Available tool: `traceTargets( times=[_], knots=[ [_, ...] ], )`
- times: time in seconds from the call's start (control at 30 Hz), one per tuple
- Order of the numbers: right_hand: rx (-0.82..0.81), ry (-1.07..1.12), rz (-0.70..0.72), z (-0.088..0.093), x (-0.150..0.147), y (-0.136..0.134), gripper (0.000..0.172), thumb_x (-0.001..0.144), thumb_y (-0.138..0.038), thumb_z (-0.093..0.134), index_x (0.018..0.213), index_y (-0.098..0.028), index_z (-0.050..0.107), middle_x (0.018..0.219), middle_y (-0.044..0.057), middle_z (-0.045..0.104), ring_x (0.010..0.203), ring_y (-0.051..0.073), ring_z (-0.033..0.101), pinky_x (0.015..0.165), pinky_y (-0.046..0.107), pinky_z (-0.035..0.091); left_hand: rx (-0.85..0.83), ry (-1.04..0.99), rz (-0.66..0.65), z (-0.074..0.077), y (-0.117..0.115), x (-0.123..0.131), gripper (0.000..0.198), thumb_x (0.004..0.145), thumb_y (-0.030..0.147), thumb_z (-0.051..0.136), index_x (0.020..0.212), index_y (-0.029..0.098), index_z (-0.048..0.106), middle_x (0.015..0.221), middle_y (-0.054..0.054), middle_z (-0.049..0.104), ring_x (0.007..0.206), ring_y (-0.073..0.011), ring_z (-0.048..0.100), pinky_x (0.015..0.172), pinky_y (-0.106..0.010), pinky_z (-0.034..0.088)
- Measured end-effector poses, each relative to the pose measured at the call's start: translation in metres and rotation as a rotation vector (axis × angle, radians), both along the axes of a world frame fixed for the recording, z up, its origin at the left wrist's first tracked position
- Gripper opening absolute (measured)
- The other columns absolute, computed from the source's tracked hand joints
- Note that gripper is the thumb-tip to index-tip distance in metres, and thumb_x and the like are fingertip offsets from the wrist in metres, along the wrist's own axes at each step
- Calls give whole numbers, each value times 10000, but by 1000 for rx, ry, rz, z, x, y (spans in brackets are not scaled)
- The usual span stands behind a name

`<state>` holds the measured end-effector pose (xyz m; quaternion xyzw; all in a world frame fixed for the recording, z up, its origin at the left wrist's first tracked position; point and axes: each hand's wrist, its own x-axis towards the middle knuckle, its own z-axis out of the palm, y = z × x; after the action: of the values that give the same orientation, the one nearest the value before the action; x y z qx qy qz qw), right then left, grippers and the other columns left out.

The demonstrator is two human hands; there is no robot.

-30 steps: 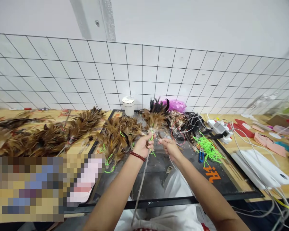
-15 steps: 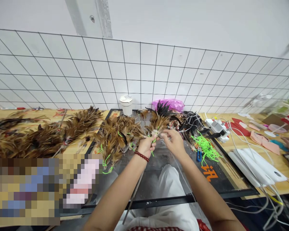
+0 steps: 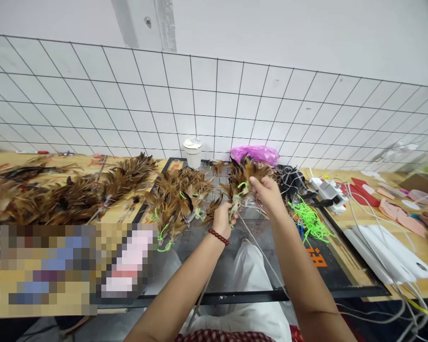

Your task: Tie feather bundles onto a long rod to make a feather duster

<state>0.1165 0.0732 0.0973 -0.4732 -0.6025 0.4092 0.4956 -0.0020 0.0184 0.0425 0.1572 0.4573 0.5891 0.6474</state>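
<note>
My left hand (image 3: 224, 219), a dark red bead bracelet (image 3: 218, 236) on its wrist, is closed round the bound base of a feather bundle (image 3: 251, 167). Brown and black feathers fan upward from it, with a bit of bright green cord (image 3: 241, 186) showing. My right hand (image 3: 270, 195) is closed at the lower right of those feathers, thumb and fingers pressed on them. From beside the left hand a pale string (image 3: 258, 244) runs down toward my lap. A thin stick (image 3: 200, 297) shows below my left forearm. The exact grip points are partly hidden.
Brown feather bundles with green ties (image 3: 180, 185) lie left of my hands, longer feather strands (image 3: 74, 192) beyond. A white lidded cup (image 3: 192, 153) and a purple plastic bag (image 3: 255, 155) stand behind. Green cords (image 3: 309, 221), a power strip (image 3: 330, 192) and white devices (image 3: 392, 254) lie right.
My right hand has moved up and away from my left hand, onto the feathers. The bundle leans further right, and the pale string now shows clearly. The whole view has shifted slightly.
</note>
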Motion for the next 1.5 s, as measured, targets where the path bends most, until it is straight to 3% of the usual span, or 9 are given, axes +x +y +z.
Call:
traceTargets(
  times=[0.2, 0.5, 0.67, 0.8, 1.07, 1.2, 1.27, 1.37, 1.5],
  knots=[
    [-208, 280, 57, -18, 24, -14, 500, 599, -588, 718, 565, -201, 404, 418, -66, 388, 351, 35, 234, 364, 208, 135, -60, -93, 41, 3, 0, -3, 91, 776, 221, 495, 768, 135, 526, 628, -30, 601, 382, -74, 475, 341, -176, 262],
    [-264, 145, 162, -42, -12, -20, 437, 637, -554, 685, 597, -167, 486, 444, -29, 491, 348, 38, 315, 352, 197, 199, -23, -144, -22, 5, -2, 0, 227, 805, 333, 467, 785, 129, 566, 606, -20, 578, 390, -76, 467, 335, -182, 251],
    [-198, 130, 4, -48, -23, -22, 382, 659, -467, 703, 810, -189, 489, 476, -57, 524, 370, 75, 407, 356, 197, 286, 102, 6, -1, 3, -6, 2, 330, 627, 383, 740, 740, 126, 567, 628, 2, 571, 415, -34, 434, 343, -153, 207],
    [-190, 139, 39, -46, -25, -23, 384, 657, -480, 707, 774, -190, 486, 482, -57, 518, 369, 69, 398, 356, 199, 291, 139, 80, 12, 2, -8, 0, 387, 549, 356, 810, 703, 122, 544, 645, 3, 573, 406, -14, 403, 344, -144, 171],
    [-110, 158, 57, -39, -24, -18, 348, 647, -467, 716, 713, -186, 521, 468, -48, 513, 386, 76, 396, 389, 214, 287, 66, -63, -18, 15, -10, -11, 280, 748, 410, 609, 782, 142, 537, 645, 3, 550, 376, -43, 413, 334, -160, 193],
    [-94, 142, 54, -40, -25, -20, 344, 642, -466, 717, 731, -192, 529, 481, -46, 520, 402, 90, 418, 405, 223, 304, 30, -141, -15, 17, -13, -14, 569, 790, 691, 407, 831, 143, 551, 630, -19, 551, 385, -76, 440, 330, -181, 224],
    [-88, 133, 63, -41, -26, -21, 348, 641, -469, 717, 747, -193, 533, 496, -46, 524, 417, 96, 432, 415, 225, 315, 41, -111, -28, 16, -15, -14, 620, 737, 737, 455, 840, 135, 566, 644, -23, 562, 390, -70, 443, 327, -177, 219],
    [-73, 130, 78, -43, -27, -20, 335, 662, -466, 701, 768, -190, 542, 533, -39, 534, 448, 102, 455, 434, 226, 339, 96, 6, -8, 13, -17, -12, 445, 644, 516, 728, 799, 133, 561, 683, -2, 575, 389, -29, 425, 331, -150, 200],
    [-45, 159, 72, -46, -29, -22, 333, 677, -452, 701, 802, -184, 548, 634, -19, 563, 526, 103, 492, 494, 222, 395, 103, 57, 43, 12, -15, -12, 337, 593, 295, 781, 748, 131, 531, 646, 27, 549, 370, -12, 393, 321, -144, 179]
  ],
)
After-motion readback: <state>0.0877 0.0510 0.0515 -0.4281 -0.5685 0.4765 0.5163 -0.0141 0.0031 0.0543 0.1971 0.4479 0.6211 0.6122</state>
